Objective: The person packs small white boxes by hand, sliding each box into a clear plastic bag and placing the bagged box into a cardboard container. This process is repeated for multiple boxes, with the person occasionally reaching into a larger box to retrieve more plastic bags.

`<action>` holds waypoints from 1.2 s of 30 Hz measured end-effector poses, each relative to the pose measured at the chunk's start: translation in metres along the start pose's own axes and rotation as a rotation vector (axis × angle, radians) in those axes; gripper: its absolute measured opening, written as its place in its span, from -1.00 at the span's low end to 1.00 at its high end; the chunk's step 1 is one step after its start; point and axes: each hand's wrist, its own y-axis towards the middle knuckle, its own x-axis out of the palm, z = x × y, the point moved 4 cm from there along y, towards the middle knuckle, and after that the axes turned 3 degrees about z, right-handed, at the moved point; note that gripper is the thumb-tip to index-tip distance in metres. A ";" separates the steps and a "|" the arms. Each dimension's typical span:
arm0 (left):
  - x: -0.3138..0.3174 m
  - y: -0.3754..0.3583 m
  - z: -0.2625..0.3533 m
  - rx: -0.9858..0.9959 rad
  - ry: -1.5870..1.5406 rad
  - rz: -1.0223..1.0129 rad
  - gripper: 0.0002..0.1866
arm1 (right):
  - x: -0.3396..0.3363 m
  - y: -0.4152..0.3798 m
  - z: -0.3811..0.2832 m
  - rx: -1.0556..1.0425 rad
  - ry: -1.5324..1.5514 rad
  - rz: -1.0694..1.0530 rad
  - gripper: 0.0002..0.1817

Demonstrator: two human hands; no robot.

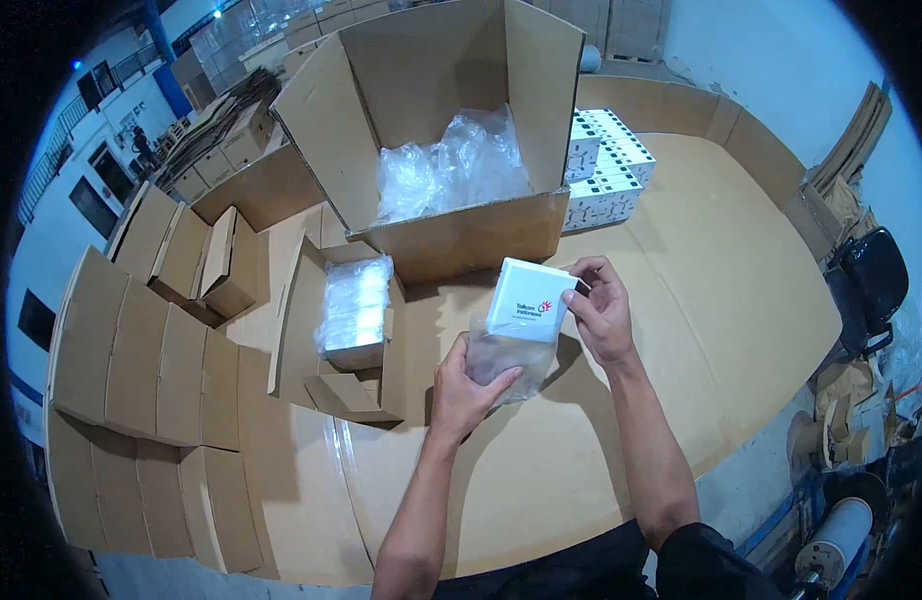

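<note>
A flat white box point(523, 292) with a red logo and "Telkom Indonesia" print sits partly inside a clear plastic bag point(516, 365). The bag covers its lower part; the upper part is bare. My left hand point(466, 390) is closed around the bag and the lower end of the box, thumb in front. At the box's upper right corner, my right hand point(603, 312) pinches the edge between thumb and fingers. Left of my hands stands an open small carton point(396, 385) holding a row of white boxes in plastic point(355, 305).
Behind stands a large open carton point(471, 240) with clear plastic bags point(451, 165) inside. White patterned boxes point(606, 190) are stacked to its right. Several brown cartons point(146, 370) line the table's left side. A cardboard rim point(771, 140) edges the cardboard-covered table point(721, 290); a black chair point(869, 285) stands right.
</note>
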 end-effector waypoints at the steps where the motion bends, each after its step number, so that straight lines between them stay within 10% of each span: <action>1: 0.001 0.000 0.000 0.001 0.000 -0.009 -0.41 | 0.003 -0.001 0.000 0.004 -0.013 -0.010 -0.70; 22: -0.010 0.011 -0.006 -0.115 -0.325 0.075 -0.63 | 0.019 -0.008 0.028 0.115 -0.119 0.047 -0.82; 31: -0.010 0.011 -0.012 -0.223 -0.322 0.166 -0.66 | 0.049 -0.016 0.003 0.278 -0.237 -0.234 -0.16; 36: -0.009 0.012 -0.017 -0.134 -0.259 0.152 -0.61 | 0.046 -0.015 0.009 0.341 -0.270 -0.219 -0.24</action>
